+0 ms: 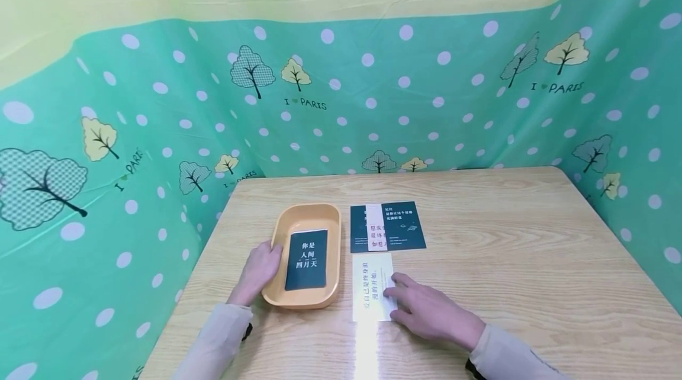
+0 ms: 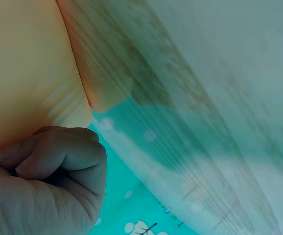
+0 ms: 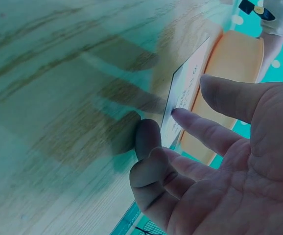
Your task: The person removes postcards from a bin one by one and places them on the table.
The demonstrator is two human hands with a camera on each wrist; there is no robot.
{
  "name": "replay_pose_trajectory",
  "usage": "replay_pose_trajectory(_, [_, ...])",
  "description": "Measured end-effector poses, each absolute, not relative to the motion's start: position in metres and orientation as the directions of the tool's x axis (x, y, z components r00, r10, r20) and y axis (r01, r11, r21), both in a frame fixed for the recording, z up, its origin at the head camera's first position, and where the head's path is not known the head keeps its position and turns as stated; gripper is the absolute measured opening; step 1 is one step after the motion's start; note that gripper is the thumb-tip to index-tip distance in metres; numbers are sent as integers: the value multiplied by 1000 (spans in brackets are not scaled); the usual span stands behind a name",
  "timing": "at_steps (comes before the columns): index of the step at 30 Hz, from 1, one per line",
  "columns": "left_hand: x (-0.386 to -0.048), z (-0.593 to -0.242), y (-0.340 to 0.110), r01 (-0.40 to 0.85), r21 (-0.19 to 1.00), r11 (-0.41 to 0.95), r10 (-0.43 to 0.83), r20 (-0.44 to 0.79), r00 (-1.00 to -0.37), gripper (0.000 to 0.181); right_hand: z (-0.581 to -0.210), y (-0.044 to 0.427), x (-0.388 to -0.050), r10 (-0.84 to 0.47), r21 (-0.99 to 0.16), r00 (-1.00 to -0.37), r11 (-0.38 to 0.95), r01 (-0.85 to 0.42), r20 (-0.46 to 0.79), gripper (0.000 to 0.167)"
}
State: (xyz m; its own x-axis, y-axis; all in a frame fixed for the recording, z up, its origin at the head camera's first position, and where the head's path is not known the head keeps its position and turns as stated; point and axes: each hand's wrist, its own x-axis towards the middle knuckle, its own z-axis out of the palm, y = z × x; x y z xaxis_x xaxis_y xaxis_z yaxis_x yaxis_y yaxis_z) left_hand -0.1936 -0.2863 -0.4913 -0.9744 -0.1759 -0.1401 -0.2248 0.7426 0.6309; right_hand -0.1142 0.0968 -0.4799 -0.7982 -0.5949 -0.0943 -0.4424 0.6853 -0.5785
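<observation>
An orange plastic tray stands on the table, with a dark green card bearing white Chinese characters inside it. My left hand grips the tray's left rim; in the left wrist view its thumb and curled fingers pinch the edge. To the right of the tray lies a white card with printed characters. At that card's right edge is my right hand. The right wrist view shows one fingertip touching the card, with the thumb held apart from it.
Behind the white card lie dark green cards, with a narrow white card across them. The wood-grain table extends to the right. A green and yellow patterned curtain encloses the back and sides.
</observation>
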Motion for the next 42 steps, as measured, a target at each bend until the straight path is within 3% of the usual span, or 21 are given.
replay_pose_trajectory(42, [-194, -488, -286, -238, 633, 737, -182, -153, -971, 45, -476, 96, -115, -608, -604, -791, 659, -448, -77, 39])
